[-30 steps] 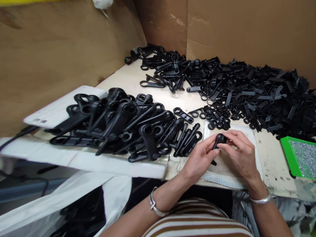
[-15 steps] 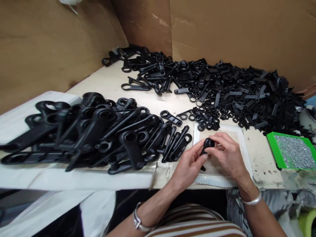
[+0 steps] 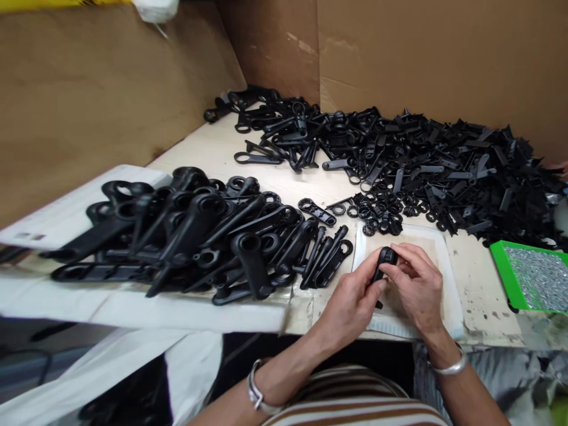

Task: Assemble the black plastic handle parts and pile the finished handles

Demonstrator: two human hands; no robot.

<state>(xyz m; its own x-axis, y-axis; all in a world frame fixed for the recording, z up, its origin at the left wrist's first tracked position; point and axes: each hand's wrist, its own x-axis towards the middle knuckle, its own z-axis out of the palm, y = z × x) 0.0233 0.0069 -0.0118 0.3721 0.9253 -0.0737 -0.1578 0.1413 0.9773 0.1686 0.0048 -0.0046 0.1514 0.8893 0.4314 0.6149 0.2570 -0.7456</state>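
Observation:
Between my hands, over a white-edged mat (image 3: 450, 296), is a black plastic lever arm with a round end (image 3: 389, 256). My left hand (image 3: 352, 296) is closed around its shaft, which shows again below the fingers. The fingertips of my right hand (image 3: 417, 281) pinch the round end from the right side. Whether a separate small ring sits in that end is too small to tell. Just beyond the mat lies a cluster of small black rings (image 3: 379, 210). Left of my left hand rests a heap of black lever arms (image 3: 204, 236).
A big pile of flat black plastic pieces (image 3: 470, 171) covers the back right of the table (image 3: 208, 148). At the right stands a green tray (image 3: 503, 272) of small shiny metal parts (image 3: 539, 278). Cardboard walls (image 3: 421, 53) enclose the back. White foam (image 3: 146, 310) lies along the front left.
The view has swung slightly left, so everything appears further right. Both hands keep their hold on the lever arm, whose round end looks slightly turned.

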